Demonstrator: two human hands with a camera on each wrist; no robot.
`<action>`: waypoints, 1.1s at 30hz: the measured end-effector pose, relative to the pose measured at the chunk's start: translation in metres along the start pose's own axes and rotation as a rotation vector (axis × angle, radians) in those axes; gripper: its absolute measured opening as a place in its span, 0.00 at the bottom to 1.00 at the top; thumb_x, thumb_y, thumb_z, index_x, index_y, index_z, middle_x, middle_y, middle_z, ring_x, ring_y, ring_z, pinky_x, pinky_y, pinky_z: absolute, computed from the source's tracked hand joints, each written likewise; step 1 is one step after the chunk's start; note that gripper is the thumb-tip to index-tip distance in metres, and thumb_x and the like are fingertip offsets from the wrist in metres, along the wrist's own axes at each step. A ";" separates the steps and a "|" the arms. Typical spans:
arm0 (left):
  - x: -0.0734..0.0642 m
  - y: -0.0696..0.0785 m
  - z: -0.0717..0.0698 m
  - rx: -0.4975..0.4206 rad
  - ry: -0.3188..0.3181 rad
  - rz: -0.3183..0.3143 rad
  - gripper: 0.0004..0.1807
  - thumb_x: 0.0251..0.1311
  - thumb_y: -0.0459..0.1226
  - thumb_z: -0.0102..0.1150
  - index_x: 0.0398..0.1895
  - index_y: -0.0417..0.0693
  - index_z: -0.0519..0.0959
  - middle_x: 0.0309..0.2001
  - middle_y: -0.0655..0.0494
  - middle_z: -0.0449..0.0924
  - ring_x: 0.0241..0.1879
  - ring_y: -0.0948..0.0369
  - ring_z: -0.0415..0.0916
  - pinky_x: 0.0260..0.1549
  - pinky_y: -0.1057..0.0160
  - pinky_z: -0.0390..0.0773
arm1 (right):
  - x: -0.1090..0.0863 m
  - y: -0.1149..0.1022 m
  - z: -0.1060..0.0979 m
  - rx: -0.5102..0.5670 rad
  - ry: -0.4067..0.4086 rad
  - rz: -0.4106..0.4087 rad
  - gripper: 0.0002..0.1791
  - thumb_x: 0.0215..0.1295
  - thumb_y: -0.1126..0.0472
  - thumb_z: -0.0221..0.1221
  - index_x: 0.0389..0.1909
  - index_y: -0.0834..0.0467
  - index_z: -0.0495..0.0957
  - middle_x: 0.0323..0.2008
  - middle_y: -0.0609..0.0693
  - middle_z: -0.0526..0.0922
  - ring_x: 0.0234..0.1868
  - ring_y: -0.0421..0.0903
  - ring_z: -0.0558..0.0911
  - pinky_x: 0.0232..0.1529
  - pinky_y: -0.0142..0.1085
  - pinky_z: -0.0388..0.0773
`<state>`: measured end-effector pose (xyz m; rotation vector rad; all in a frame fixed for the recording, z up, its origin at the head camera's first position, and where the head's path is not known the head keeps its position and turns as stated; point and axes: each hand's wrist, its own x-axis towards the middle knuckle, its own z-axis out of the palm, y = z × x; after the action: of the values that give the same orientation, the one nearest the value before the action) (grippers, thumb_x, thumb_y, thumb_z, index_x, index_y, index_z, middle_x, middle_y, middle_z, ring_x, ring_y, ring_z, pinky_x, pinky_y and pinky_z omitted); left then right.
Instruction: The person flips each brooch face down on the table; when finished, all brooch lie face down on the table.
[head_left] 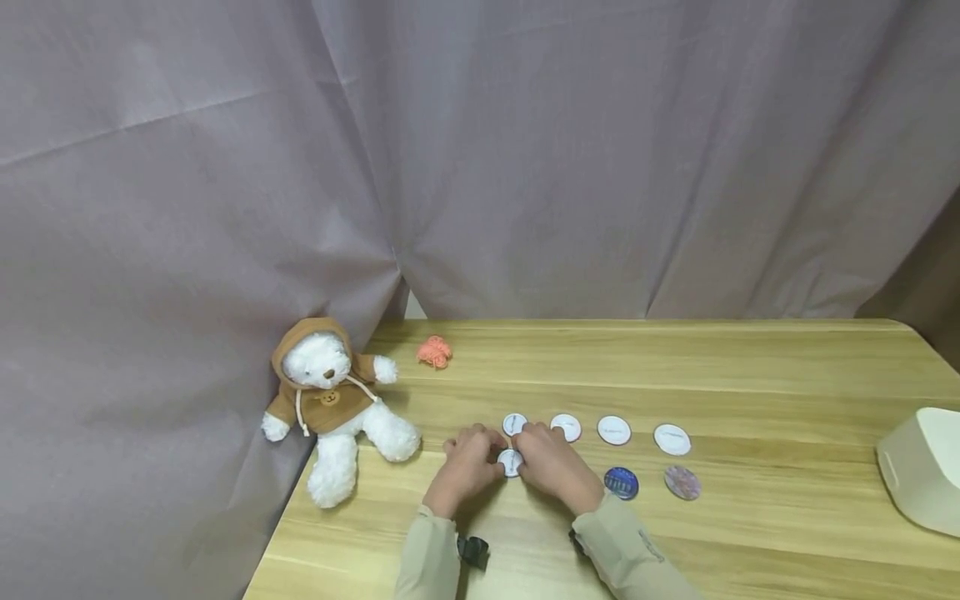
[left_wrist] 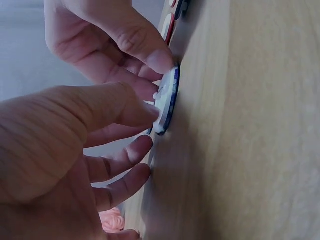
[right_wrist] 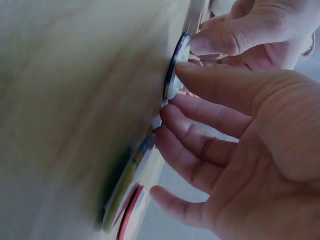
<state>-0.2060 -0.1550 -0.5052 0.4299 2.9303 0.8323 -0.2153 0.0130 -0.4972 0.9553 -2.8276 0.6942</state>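
The left hand (head_left: 471, 468) and right hand (head_left: 553, 463) both have the grip clamped, thumb against fingers, on one blue-rimmed badge (head_left: 510, 463) (pin side up), nearer the left edge of the bench (head_left: 750, 358) than the right. Coral yarn (head_left: 434, 352) lies near the far left corner.

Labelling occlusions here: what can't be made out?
- Badge between left hand and right hand: front design hidden in all views, turned toward the table.
- Blue badge: markings too small to read, head view.
- White container: cut off by head view's right edge.
- Lower-left badge, right wrist view: blurred, seen nearly edge-on.
- Coral yarn, left wrist view: partly hidden by left hand.
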 end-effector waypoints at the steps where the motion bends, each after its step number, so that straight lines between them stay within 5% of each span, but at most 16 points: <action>1: 0.000 0.000 0.001 0.000 0.010 0.002 0.12 0.51 0.33 0.70 0.40 0.44 0.85 0.36 0.57 0.76 0.43 0.53 0.71 0.46 0.39 0.63 | -0.001 0.001 -0.001 -0.003 0.001 -0.007 0.10 0.47 0.74 0.65 0.21 0.58 0.76 0.24 0.50 0.75 0.29 0.53 0.77 0.33 0.52 0.71; 9: 0.002 0.005 -0.004 -0.030 0.143 0.054 0.13 0.52 0.32 0.63 0.43 0.44 0.84 0.34 0.56 0.80 0.39 0.55 0.76 0.44 0.44 0.66 | -0.004 0.007 -0.016 -0.053 0.017 -0.028 0.04 0.54 0.68 0.65 0.28 0.59 0.80 0.27 0.50 0.78 0.33 0.52 0.79 0.36 0.50 0.73; 17: 0.005 0.014 -0.007 -0.081 0.187 0.099 0.14 0.54 0.33 0.61 0.45 0.45 0.84 0.42 0.54 0.84 0.45 0.54 0.76 0.52 0.44 0.66 | -0.012 0.015 -0.031 -0.040 0.055 -0.014 0.09 0.58 0.69 0.64 0.40 0.64 0.84 0.38 0.55 0.85 0.42 0.57 0.83 0.48 0.57 0.75; 28: 0.014 0.035 0.001 -0.046 0.090 0.161 0.21 0.43 0.34 0.69 0.46 0.50 0.85 0.45 0.60 0.86 0.46 0.58 0.76 0.53 0.47 0.64 | -0.032 0.032 -0.047 -0.069 0.124 -0.022 0.05 0.53 0.70 0.64 0.30 0.60 0.81 0.27 0.47 0.80 0.31 0.48 0.78 0.37 0.48 0.76; 33: 0.014 0.041 0.007 -0.032 0.065 0.152 0.21 0.44 0.35 0.72 0.46 0.49 0.85 0.45 0.59 0.86 0.47 0.59 0.75 0.54 0.48 0.63 | -0.042 0.036 -0.049 -0.066 0.073 0.001 0.09 0.49 0.70 0.66 0.34 0.60 0.82 0.32 0.50 0.83 0.34 0.50 0.79 0.40 0.50 0.74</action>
<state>-0.2086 -0.1140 -0.4893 0.6416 2.9681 0.9262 -0.2065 0.0829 -0.4760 0.8995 -2.7691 0.6188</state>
